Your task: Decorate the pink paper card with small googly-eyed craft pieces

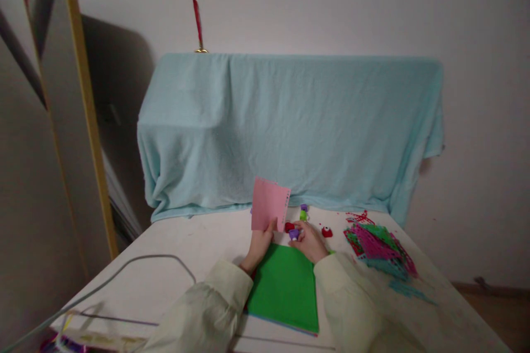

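Note:
My left hand (260, 244) is closed on the lower edge of a pink sheet of paper (268, 204), which is held up with a row of small cut-outs down its right edge. My right hand (310, 241) has its fingers round a small purple paper punch (293, 234), just right of the sheet's lower corner. Close behind the purple one is a red punch (289, 226). Below both hands lies a stack of coloured paper with a green sheet (285, 287) on top.
A green and purple punch (303, 212) stands farther back, and another red punch (327, 231) sits to the right. Perforated paper scraps (379, 248) are heaped at the table's right. A grey cable (144, 256) crosses the left side. A light blue cloth (298, 127) hangs behind the table.

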The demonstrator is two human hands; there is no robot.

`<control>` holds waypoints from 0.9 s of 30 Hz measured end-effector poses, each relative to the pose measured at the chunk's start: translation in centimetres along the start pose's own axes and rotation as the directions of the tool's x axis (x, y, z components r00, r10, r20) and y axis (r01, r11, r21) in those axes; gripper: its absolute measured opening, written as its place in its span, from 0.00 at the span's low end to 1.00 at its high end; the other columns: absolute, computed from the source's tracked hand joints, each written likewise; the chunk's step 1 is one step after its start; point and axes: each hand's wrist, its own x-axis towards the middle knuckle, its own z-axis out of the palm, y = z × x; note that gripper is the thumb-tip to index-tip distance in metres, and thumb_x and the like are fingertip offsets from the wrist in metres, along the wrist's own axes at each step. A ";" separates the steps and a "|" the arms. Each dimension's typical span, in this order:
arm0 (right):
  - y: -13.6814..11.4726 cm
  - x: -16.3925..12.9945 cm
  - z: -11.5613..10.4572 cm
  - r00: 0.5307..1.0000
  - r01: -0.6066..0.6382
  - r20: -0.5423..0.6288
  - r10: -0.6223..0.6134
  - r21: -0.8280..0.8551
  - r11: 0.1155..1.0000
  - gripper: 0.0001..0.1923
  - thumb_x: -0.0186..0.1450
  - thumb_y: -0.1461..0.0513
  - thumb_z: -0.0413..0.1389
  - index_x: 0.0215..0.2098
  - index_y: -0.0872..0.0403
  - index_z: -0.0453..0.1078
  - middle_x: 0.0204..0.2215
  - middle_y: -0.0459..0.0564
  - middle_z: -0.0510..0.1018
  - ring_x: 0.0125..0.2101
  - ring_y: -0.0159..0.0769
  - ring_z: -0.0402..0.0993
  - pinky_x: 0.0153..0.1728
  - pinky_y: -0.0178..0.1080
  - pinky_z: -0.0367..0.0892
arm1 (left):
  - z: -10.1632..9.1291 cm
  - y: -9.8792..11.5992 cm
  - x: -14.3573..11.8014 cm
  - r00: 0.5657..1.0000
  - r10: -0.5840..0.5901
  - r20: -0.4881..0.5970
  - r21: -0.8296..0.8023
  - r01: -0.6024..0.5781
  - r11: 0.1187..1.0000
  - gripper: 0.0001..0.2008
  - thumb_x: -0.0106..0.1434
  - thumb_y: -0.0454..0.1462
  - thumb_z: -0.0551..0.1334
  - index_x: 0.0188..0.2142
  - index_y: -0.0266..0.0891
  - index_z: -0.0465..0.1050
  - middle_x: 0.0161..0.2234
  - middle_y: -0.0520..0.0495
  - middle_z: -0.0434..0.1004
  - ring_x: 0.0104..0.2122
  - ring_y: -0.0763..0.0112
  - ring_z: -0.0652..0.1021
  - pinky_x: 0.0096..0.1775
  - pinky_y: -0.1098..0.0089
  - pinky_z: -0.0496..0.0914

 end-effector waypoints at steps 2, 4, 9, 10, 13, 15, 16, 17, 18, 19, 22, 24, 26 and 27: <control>-0.1 0.0 0.1 1.000 -0.004 -0.011 0.004 -0.025 1.000 0.26 0.46 0.65 0.64 0.44 0.52 0.68 0.37 0.47 0.74 0.22 0.28 0.68 0.27 0.34 0.67 | 0.0 0.0 0.0 0.999 -0.031 0.024 -0.013 0.031 0.999 0.28 0.56 0.61 0.50 0.22 0.38 0.64 0.17 0.51 0.63 0.19 0.72 0.66 0.25 0.70 0.60; -0.2 0.1 0.0 0.999 -0.006 -0.034 0.004 -0.061 0.998 0.25 0.46 0.63 0.64 0.43 0.52 0.69 0.35 0.47 0.74 0.22 0.28 0.69 0.28 0.35 0.67 | 0.0 0.1 0.0 0.999 -0.042 0.033 -0.022 0.043 0.999 0.28 0.56 0.61 0.50 0.22 0.38 0.63 0.17 0.51 0.63 0.19 0.72 0.66 0.25 0.69 0.59; -1.4 0.3 -0.6 0.991 -0.010 -0.131 0.004 -0.043 0.999 0.20 0.50 0.57 0.64 0.40 0.54 0.70 0.24 0.45 0.74 0.22 0.32 0.70 0.28 0.36 0.67 | -0.1 0.2 -0.1 1.000 0.004 0.018 -0.045 -0.003 0.999 0.26 0.58 0.59 0.51 0.21 0.38 0.63 0.17 0.52 0.62 0.19 0.72 0.65 0.25 0.70 0.59; -1.7 0.3 -0.7 0.987 -0.016 -0.157 0.015 -0.007 1.000 0.19 0.51 0.55 0.63 0.39 0.54 0.71 0.22 0.45 0.74 0.22 0.34 0.70 0.28 0.37 0.67 | -0.1 0.2 -0.1 1.000 0.008 0.017 -0.050 -0.007 0.999 0.26 0.58 0.58 0.51 0.22 0.38 0.63 0.18 0.52 0.62 0.19 0.72 0.65 0.25 0.70 0.59; -2.5 0.5 -0.8 0.980 -0.036 -0.184 0.074 0.204 0.978 0.20 0.53 0.51 0.62 0.39 0.55 0.70 0.22 0.47 0.75 0.24 0.36 0.72 0.28 0.37 0.68 | -0.1 0.0 0.0 1.000 -0.010 0.021 -0.060 0.011 0.998 0.26 0.58 0.58 0.52 0.22 0.38 0.63 0.17 0.52 0.62 0.19 0.72 0.65 0.25 0.70 0.59; -2.8 0.6 -0.7 0.980 -0.063 -0.149 0.128 0.376 0.924 0.22 0.53 0.51 0.62 0.40 0.55 0.69 0.23 0.47 0.76 0.25 0.36 0.72 0.27 0.37 0.67 | -0.1 -0.2 0.0 0.999 -0.030 0.016 -0.058 0.031 0.998 0.26 0.58 0.58 0.52 0.22 0.38 0.63 0.17 0.52 0.63 0.19 0.72 0.66 0.25 0.70 0.59; -2.8 0.7 -0.6 0.980 -0.076 -0.131 0.150 0.450 0.890 0.22 0.53 0.51 0.62 0.40 0.55 0.68 0.23 0.48 0.76 0.25 0.36 0.72 0.25 0.36 0.66 | -0.1 -0.2 0.0 0.999 -0.040 0.011 -0.054 0.041 0.998 0.26 0.58 0.58 0.52 0.21 0.38 0.63 0.17 0.51 0.63 0.19 0.72 0.66 0.25 0.69 0.59; -2.7 0.8 -0.6 0.979 -0.084 -0.119 0.168 0.512 0.855 0.22 0.53 0.51 0.62 0.40 0.55 0.68 0.24 0.48 0.76 0.24 0.35 0.72 0.24 0.35 0.65 | -0.1 -0.3 0.0 0.999 -0.049 0.010 -0.051 0.049 0.997 0.26 0.58 0.58 0.52 0.20 0.38 0.63 0.17 0.51 0.63 0.19 0.71 0.66 0.25 0.69 0.60; -2.6 0.9 -0.5 0.977 -0.086 -0.115 0.180 0.562 0.823 0.22 0.53 0.51 0.62 0.39 0.55 0.67 0.24 0.48 0.76 0.23 0.34 0.71 0.22 0.34 0.64 | -0.1 -0.3 0.1 0.998 -0.056 0.013 -0.052 0.057 0.997 0.27 0.58 0.58 0.52 0.20 0.38 0.64 0.16 0.51 0.63 0.19 0.71 0.66 0.26 0.69 0.60; -2.5 0.9 -0.5 0.976 -0.079 -0.117 0.185 0.600 0.796 0.21 0.53 0.51 0.62 0.39 0.55 0.67 0.23 0.47 0.76 0.22 0.34 0.70 0.21 0.34 0.63 | -0.1 -0.3 0.1 0.998 -0.062 0.017 -0.056 0.063 0.996 0.27 0.58 0.58 0.52 0.19 0.38 0.64 0.16 0.50 0.64 0.19 0.71 0.67 0.26 0.69 0.60; -2.2 1.0 -0.6 0.972 -0.041 -0.145 0.184 0.668 0.743 0.19 0.55 0.53 0.62 0.40 0.54 0.67 0.22 0.45 0.75 0.21 0.32 0.68 0.23 0.35 0.63 | -0.2 -0.2 0.2 0.997 -0.068 0.042 -0.095 0.071 0.993 0.28 0.58 0.59 0.51 0.18 0.38 0.65 0.15 0.49 0.64 0.19 0.70 0.67 0.26 0.68 0.61; -2.2 0.9 -0.6 0.972 -0.023 -0.155 0.179 0.690 0.724 0.20 0.56 0.54 0.61 0.43 0.53 0.67 0.25 0.46 0.76 0.22 0.32 0.69 0.26 0.36 0.65 | -0.3 -0.1 0.3 0.995 -0.067 0.080 -0.120 0.076 0.990 0.29 0.58 0.59 0.50 0.18 0.38 0.67 0.15 0.49 0.65 0.18 0.70 0.68 0.27 0.68 0.63; -2.1 0.8 -0.5 0.972 -0.019 -0.153 0.178 0.706 0.708 0.22 0.55 0.55 0.62 0.45 0.53 0.67 0.31 0.48 0.77 0.26 0.33 0.71 0.29 0.37 0.67 | -0.4 0.0 0.5 0.988 -0.073 0.135 -0.119 0.089 0.989 0.29 0.59 0.58 0.49 0.18 0.38 0.67 0.15 0.49 0.66 0.19 0.70 0.68 0.29 0.69 0.64; -2.1 0.8 -0.4 0.973 -0.025 -0.143 0.180 0.713 0.700 0.22 0.54 0.55 0.63 0.46 0.53 0.67 0.35 0.50 0.78 0.28 0.34 0.72 0.31 0.37 0.68 | -0.5 0.0 0.5 0.984 -0.083 0.155 -0.102 0.100 0.990 0.29 0.59 0.58 0.49 0.17 0.38 0.67 0.15 0.49 0.66 0.19 0.70 0.69 0.30 0.69 0.64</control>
